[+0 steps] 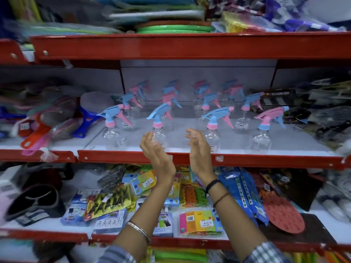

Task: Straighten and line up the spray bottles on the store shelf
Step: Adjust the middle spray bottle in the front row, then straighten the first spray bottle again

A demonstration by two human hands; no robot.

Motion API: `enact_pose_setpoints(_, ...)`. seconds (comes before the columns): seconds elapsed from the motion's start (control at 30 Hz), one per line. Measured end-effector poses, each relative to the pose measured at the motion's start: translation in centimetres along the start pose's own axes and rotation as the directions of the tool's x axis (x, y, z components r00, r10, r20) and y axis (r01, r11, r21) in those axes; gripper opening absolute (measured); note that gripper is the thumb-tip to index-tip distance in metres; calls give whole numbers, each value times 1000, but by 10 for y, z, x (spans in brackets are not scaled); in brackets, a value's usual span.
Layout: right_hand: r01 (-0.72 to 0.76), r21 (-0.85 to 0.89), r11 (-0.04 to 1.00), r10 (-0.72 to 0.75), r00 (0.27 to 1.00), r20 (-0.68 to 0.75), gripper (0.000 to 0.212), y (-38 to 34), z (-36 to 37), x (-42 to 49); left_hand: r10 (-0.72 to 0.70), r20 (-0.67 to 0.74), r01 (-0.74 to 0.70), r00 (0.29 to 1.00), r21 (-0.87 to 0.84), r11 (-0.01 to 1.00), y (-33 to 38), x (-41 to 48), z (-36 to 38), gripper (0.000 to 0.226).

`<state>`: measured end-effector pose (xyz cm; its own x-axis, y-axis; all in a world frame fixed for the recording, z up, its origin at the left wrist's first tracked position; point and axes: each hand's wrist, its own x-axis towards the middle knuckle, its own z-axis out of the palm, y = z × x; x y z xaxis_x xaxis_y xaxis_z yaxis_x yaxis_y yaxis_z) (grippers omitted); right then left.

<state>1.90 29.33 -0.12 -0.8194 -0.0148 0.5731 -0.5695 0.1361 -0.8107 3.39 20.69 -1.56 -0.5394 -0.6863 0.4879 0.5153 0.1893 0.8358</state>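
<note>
both hands, left hand (155, 149) and right hand (197, 147), hover open and empty before the shelf (190, 158); next, likely grip the bottle (158, 128) at twelve o'clock and square it.

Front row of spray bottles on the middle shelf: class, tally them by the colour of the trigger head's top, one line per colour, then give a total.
Blue-topped spray bottles: 3
Pink-topped spray bottles: 1
Total: 4
</note>
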Motion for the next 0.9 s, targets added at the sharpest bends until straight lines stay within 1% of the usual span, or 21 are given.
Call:
enact_pose_setpoints(0.07, -126, 11, 992, 125, 990, 65, 90, -2, 25, 8, -70, 7, 69, 998, 51, 996, -3, 17, -10, 70)
enact_pose_setpoints(0.13, -243, 13, 970, 241, 965, 108, 79, -5, 42, 15, -135, 52, 129, 989, 105, 986, -8, 31, -15, 75)
enact_pose_setpoints(0.2, -331, 5, 944, 327, 934, 142, 67, -7, 54, 23, -172, 111, 154, 979, 155, 976, -14, 39, -20, 80)
enact_pose_setpoints(0.23, -362, -5, 932, 358, 920, 158, 69, -8, 59, 26, -185, 141, 158, 973, 181, 971, -15, 41, -22, 82)
enact_pose_setpoints(0.3, -396, -27, 918, 394, 901, 180, 80, -11, 66, 30, -207, 191, 163, 960, 220, 962, -16, 43, -27, 82)
enact_pose_setpoints(0.37, -411, -42, 911, 412, 896, 163, 95, -14, 69, 31, -217, 238, 166, 947, 217, 962, -13, 44, -31, 72)
enact_pose_setpoints(0.43, -412, -47, 910, 415, 902, 122, 99, -15, 72, 29, -218, 283, 165, 934, 198, 966, -11, 48, -36, 64)
enact_pose_setpoints(0.5, -406, -47, 913, 408, 909, 88, 97, -16, 73, 26, -229, 320, 170, 919, 201, 965, -9, 53, -40, 73)
enact_pose_setpoints(0.6, -387, -58, 920, 389, 921, 25, 84, -17, 72, 22, -263, 363, 186, 894, 233, 955, -9, 60, -43, 89)
enact_pose_setpoints(0.67, -367, -77, 927, 368, 930, -1, 80, -21, 74, 19, -271, 383, 184, 883, 250, 951, -8, 65, -45, 95)
enact_pose_setpoints(0.73, -349, -105, 931, 350, 937, -16, 81, -24, 76, 16, -284, 390, 196, 876, 250, 948, -8, 69, -45, 92)
enact_pose_setpoints(0.83, -325, -126, 937, 322, 946, -48, 81, -25, 78, 12, -300, 412, 213, 861, 242, 946, -8, 74, -45, 75)
enact_pose_setpoints(0.9, -327, -128, 936, 321, 945, -68, 81, -27, 78, 10, -308, 426, 221, 851, 242, 945, -9, 76, -45, 73)
